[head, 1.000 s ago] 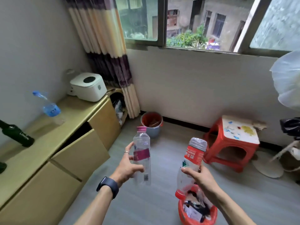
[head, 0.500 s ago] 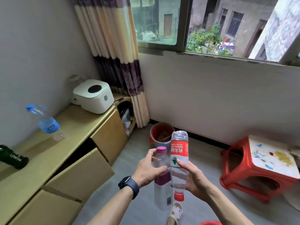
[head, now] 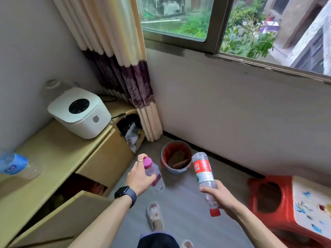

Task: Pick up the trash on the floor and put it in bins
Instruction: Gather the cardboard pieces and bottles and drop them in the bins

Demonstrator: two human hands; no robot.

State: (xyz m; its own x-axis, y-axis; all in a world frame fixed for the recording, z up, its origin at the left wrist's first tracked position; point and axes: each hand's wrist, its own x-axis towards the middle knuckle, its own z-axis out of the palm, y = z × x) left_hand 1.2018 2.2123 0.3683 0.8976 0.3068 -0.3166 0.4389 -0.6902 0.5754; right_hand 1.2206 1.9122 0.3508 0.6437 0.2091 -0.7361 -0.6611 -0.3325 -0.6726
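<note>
Grey floor point(head: 188, 203) beneath a window wall.
1. Our left hand point(head: 138, 179): fingers point(head: 140, 159) curled round the purple-capped bottle point(head: 152, 171), cap up.
2. Our right hand point(head: 220, 196): fingers clamped on the red-labelled bottle point(head: 203, 170), cap down.
3. The bin point(head: 176, 171): by the wall, just beyond both bottles, cardboard inside.

Advised: we step closer and release each bottle squarely over the rim.

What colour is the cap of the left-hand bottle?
The cap is purple, clearest in the head view.
</note>
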